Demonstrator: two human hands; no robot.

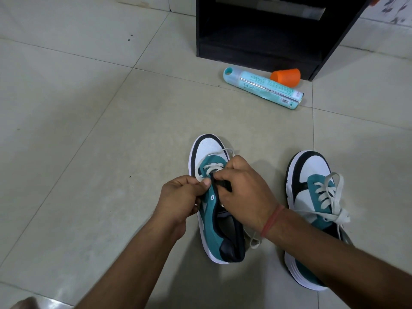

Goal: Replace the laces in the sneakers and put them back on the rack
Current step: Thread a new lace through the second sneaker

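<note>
Floor of pale square tiles. Two sneakers in teal suede, white leather and black trim are set side by side, toes pointing away toward a black wooden rack.

Left-hand sneaker: being worked on. Its cream flat lace is threaded only through the lowest eyelets near the toe; the upper eyelets are seen bare, and a loose end trails on the tile by the heel on the right side. The black tongue is pulled up and forward.

Left hand: fingers curled, thumb and forefinger pinched on the cream lace at the teal eyelet edge. Right hand: fingers closed around the black tongue and, seemingly, the lace beside it; exactly what is caught under the fingers cannot be told. A red thread band is worn at that wrist.

Right-hand sneaker: stands apart, fully laced in cream and tied, not yet on the rack.

Near the rack, a light-blue spray can lies on its side with its orange plastic cap just beside it.

Risks, as judged:
- An eyelet may be skipped or the lace twisted, since the tongue is bunched over the row and the view of the holes is blocked by the right hand.
- The lace ends may come out uneven; one end is already trailing long.
- The trailing end may be snagged under the sole or forearm when pulled.
- The unweighted shoe may slide on the smooth tile under a hard tug.
</note>
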